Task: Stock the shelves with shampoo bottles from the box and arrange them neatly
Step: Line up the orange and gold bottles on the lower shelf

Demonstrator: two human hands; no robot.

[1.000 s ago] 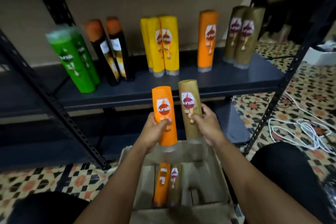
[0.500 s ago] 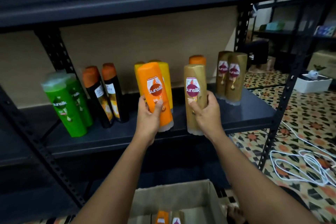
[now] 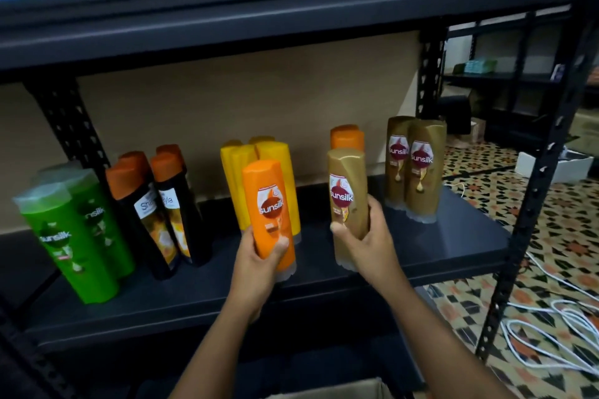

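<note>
White cables (image 3: 551, 330) coil on the patterned tile floor (image 3: 570, 236) (right of the rack).

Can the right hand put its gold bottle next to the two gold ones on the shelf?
Probably yes. The right hand grips the gold bottle, and bare shelf lies in front of the gold pair, with nothing between.

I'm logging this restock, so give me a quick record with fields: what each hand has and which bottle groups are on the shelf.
left hand: left hand grips orange bottle, upright, in front of the yellow bottles
right hand: right hand grips gold bottle, upright, in front of an orange shelf bottle
shelf groups, left to right: green bottles; black bottles; yellow; orange; gold pair
shelf: dark shelf
box: cardboard edge at bottom of view
</note>
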